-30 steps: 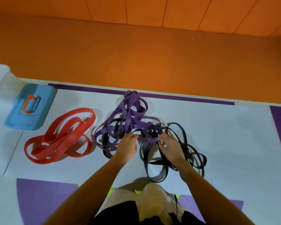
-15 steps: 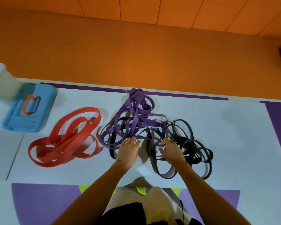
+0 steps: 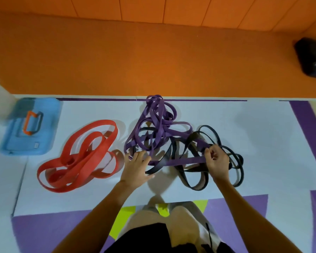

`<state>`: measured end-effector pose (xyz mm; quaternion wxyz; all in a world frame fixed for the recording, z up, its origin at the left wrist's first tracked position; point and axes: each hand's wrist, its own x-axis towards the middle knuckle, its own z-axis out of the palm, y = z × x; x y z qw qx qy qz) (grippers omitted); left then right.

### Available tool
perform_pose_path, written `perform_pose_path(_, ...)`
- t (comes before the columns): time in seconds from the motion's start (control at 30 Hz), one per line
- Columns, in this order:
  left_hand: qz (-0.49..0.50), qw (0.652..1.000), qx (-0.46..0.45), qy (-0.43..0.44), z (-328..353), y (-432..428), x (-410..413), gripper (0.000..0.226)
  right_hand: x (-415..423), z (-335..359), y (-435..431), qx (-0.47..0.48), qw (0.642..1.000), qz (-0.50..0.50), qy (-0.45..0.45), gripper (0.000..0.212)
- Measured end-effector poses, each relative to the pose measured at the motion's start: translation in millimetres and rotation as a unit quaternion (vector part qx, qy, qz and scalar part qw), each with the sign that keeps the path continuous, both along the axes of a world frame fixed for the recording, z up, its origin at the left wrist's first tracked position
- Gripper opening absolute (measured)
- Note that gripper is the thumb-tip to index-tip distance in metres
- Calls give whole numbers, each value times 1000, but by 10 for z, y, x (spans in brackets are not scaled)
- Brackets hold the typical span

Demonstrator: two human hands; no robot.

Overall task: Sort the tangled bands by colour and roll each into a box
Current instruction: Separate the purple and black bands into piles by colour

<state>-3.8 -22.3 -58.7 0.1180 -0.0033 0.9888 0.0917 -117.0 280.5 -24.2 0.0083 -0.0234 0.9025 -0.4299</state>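
Gripping a taut strand of the flat purple rubber bands (image 3: 157, 125), the right hand (image 3: 217, 163) curled round it. The left hand (image 3: 136, 167) pressed spread fingers where they tangled with thin black rubber bands (image 3: 211, 129) on the white floor mat (image 3: 263, 143). Wide red rubber bands (image 3: 100, 151) lay apart, near the blue plastic box (image 3: 44, 141).

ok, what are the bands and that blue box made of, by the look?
Red bands, purple bands, black bands: likely rubber or latex, matte; flat strips that flop into soft loops and show no crease. Blue box: looks like moulded plastic, smooth with a slight sheen, rounded corners, orange handle; it is blurred, so not certain.
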Motion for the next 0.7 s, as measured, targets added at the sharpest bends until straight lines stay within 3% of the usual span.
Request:
perform_pose_path(0.17,-24,996,18,88,88,-73,-44,40,-70,145,-204,-46,997,-65,-16,16)
perform_pose_path(0.33,-4,976,147,161,167,-286,-153,34,-151,192,-360,-94,983,-155,-23,13)
perform_pose_path(0.5,29,956,284,74,256,-521,-274,29,-178,56,-341,-96,967,-211,-110,16)
perform_pose_path(0.6,45,966,234,104,231,-566,-273,18,-133,-34,-334,-135,951,-221,-170,19)
perform_pose_path(0.7,173,962,178,117,152,-481,-234,30,-86,-90,-343,-154,936,-226,-222,22)
